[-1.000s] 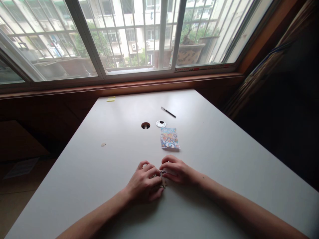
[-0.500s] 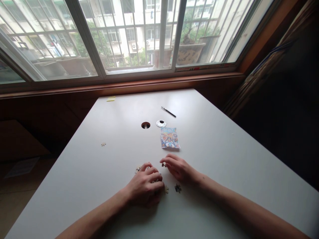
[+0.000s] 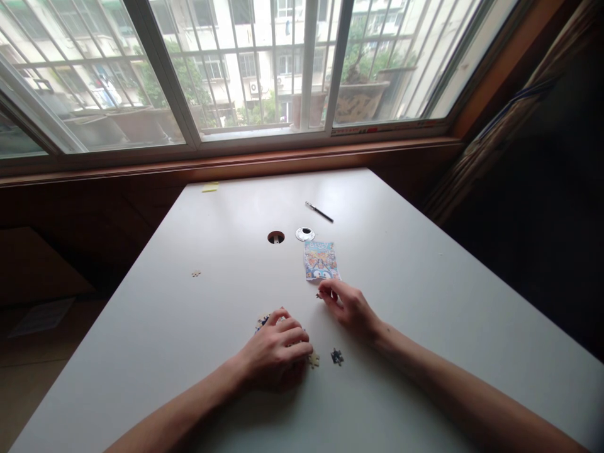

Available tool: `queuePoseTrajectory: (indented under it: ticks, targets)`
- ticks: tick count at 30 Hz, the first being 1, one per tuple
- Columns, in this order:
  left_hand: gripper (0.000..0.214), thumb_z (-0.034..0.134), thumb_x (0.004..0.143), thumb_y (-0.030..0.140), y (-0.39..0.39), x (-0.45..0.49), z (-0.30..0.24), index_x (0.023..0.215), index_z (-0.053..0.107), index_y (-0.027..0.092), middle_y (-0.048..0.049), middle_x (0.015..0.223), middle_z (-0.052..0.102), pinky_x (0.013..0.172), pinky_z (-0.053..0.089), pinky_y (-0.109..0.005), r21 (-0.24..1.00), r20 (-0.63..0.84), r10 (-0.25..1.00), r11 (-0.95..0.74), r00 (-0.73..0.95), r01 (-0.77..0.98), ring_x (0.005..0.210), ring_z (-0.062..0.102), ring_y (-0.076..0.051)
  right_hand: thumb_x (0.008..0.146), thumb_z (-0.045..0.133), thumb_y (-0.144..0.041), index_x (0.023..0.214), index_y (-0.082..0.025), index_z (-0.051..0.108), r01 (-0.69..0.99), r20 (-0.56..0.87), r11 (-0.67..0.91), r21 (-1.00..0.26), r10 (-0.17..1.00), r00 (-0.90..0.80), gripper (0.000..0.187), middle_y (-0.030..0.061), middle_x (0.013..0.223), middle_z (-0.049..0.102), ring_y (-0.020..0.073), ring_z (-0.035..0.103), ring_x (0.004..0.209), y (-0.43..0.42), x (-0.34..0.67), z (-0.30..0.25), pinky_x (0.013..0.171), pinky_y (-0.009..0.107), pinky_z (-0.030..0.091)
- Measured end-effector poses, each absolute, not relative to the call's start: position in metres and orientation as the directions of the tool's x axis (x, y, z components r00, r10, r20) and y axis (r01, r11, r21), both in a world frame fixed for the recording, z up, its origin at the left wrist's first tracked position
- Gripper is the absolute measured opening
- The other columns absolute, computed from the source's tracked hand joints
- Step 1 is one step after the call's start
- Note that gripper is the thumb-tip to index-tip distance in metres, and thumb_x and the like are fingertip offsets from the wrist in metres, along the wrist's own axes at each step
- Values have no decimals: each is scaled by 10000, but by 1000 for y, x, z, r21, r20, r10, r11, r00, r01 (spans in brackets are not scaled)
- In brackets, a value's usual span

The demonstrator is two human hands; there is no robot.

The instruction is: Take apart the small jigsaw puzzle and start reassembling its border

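My left hand (image 3: 278, 346) is curled over a small heap of jigsaw puzzle pieces (image 3: 262, 322), its fingers bent round them and hiding most of the heap. Between the thumb and fingertips of my right hand (image 3: 346, 305) is a small puzzle piece (image 3: 318, 296), held just below the printed picture sheet (image 3: 323, 261). A pale yellowish piece (image 3: 314, 359) lies beside my left fingers. To the right of it, a dark piece (image 3: 336, 357) rests apart on the table.
On the white table (image 3: 226, 239) a single puzzle piece (image 3: 195, 274) lies far left. Beyond the sheet are a round silver cap (image 3: 305, 234), a cable hole (image 3: 276, 238) and a black pen (image 3: 319, 212). A yellow paper strip (image 3: 210, 187) sits at the back edge, below the barred window.
My right hand has moved up and slightly right, carrying the puzzle piece toward the picture sheet's lower edge. My left hand stays over the heap, nearly still.
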State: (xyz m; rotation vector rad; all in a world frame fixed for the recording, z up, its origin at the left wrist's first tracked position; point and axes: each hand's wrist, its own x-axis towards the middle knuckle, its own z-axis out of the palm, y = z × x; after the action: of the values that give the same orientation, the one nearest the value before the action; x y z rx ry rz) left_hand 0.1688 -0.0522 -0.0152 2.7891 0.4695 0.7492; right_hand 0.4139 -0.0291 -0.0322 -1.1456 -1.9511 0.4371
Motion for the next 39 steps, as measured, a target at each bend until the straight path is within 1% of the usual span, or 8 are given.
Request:
queuePoseTrajectory:
  ticks: [7,12,16,20,23,25,31,39]
  targets:
    - [149,586,801,172,-52,169,-18,946,591,208,-30,884,687,982,356,-405,295,437,368,-921,821,256,855,594,-177,949,527,-168,904,-203,659,644,459,534,-548,835,-302,144,72,853,619,222,555,843,-24,417,-31,791,373,480]
    - [166,587,800,169,-53,169,-18,961,600,205,-27,889,688,979,361,-402,289,450,370,-921,812,260,859,595,-173,961,523,-165,917,-196,661,700,414,484,-525,864,-287,148,73,884,609,223,544,856,-23,418,-34,794,375,483]
    - [194,597,792,163,-52,169,-18,980,598,210,-36,917,694,971,367,-400,293,448,387,-915,806,276,863,600,-180,974,494,-166,976,-203,643,687,453,507,-521,846,-281,153,79,918,635,230,554,873,-25,416,-29,801,385,479]
    - [174,601,790,167,-52,169,-22,958,609,210,-30,910,695,965,373,-393,318,468,425,-899,775,301,856,604,-174,935,576,-210,993,-201,593,564,519,660,-496,746,-418,61,77,940,648,229,557,894,-35,413,-17,861,415,454]
    - [138,624,822,193,-51,170,-26,958,629,219,-24,902,697,939,394,-372,334,501,479,-875,721,350,842,610,-161,898,659,-317,971,-203,575,380,493,781,-496,614,-616,159,61,894,647,212,554,870,-45,408,-14,836,384,461]
    - [128,641,846,213,-51,171,-27,974,641,222,-21,903,704,911,412,-358,342,534,490,-870,689,354,834,612,-155,894,679,-379,992,-199,582,313,490,817,-483,549,-677,226,65,899,654,205,558,865,-49,405,-16,813,365,465]
    - [79,643,882,207,-52,171,-24,960,633,202,-25,911,723,926,423,-373,328,618,433,-901,656,285,828,625,-151,904,687,-335,1032,-191,594,256,515,830,-495,518,-682,214,71,923,668,187,585,855,-51,401,-21,788,337,474]
    - [67,587,917,165,-52,170,-29,952,622,210,-10,891,736,918,428,-332,343,618,444,-895,648,286,783,643,-119,937,623,-219,1012,-209,606,256,544,862,-438,481,-688,78,52,879,684,169,625,817,-53,402,-22,777,325,487]
